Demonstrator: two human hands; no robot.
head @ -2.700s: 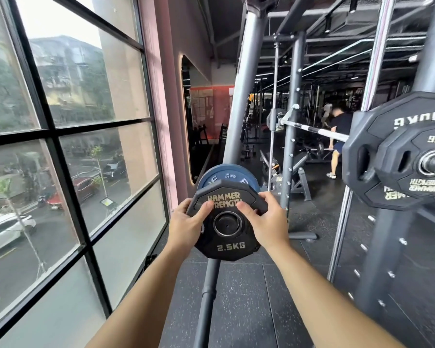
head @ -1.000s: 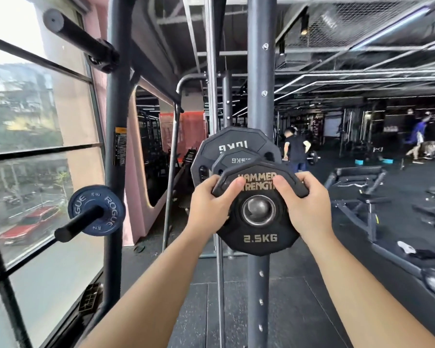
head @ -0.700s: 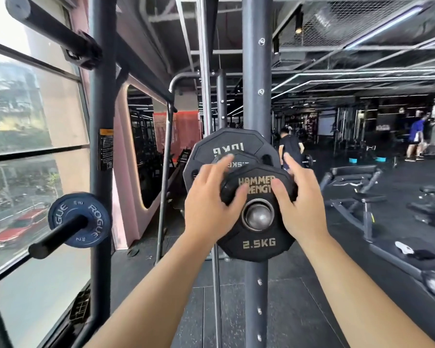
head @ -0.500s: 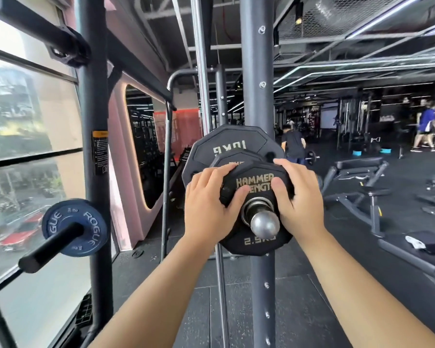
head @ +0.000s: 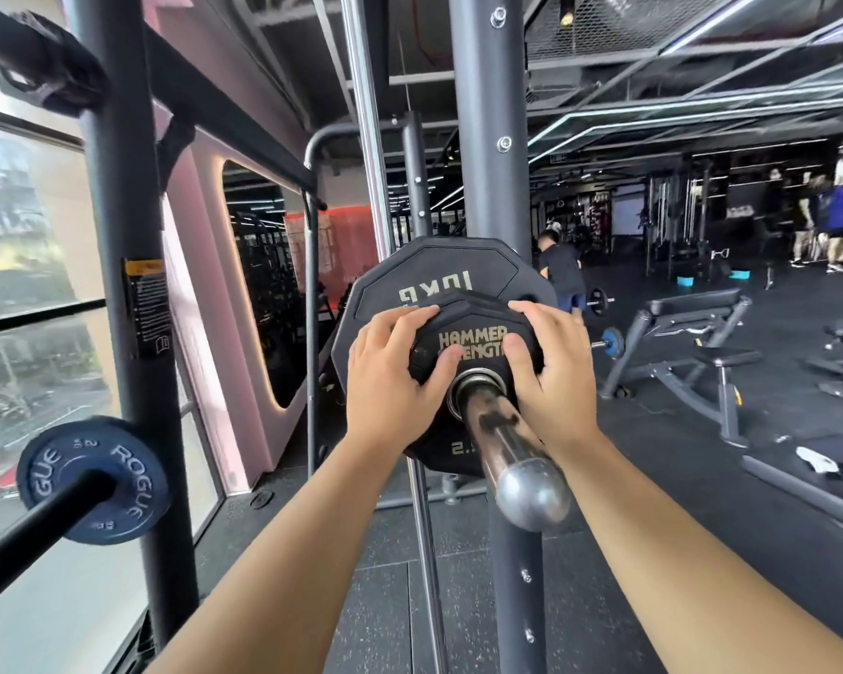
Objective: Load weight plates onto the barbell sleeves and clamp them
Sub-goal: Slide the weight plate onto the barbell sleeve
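A black 2.5 kg Hammer Strength plate [head: 473, 335] sits on the steel barbell sleeve [head: 512, 449], whose rounded end points toward me. Behind it on the same sleeve is a black 10 kg plate [head: 439, 270]; a mid-size plate between them is almost hidden. My left hand [head: 390, 377] holds the small plate's left edge, fingers over the rim and thumb on the face. My right hand [head: 551, 377] holds its right edge the same way. No clamp is in view.
A dark rack upright [head: 487, 138] rises just behind the plates. At lower left a blue Rogue plate [head: 93, 479] hangs on a storage peg beside the window. A bench [head: 692, 342] stands to the right, with people [head: 833, 226] further back.
Both hands carried the 2.5 kg plate from the storage peg to the loaded barbell and slid it along the sleeve toward the other plates. Far more bare sleeve now sticks out in front.
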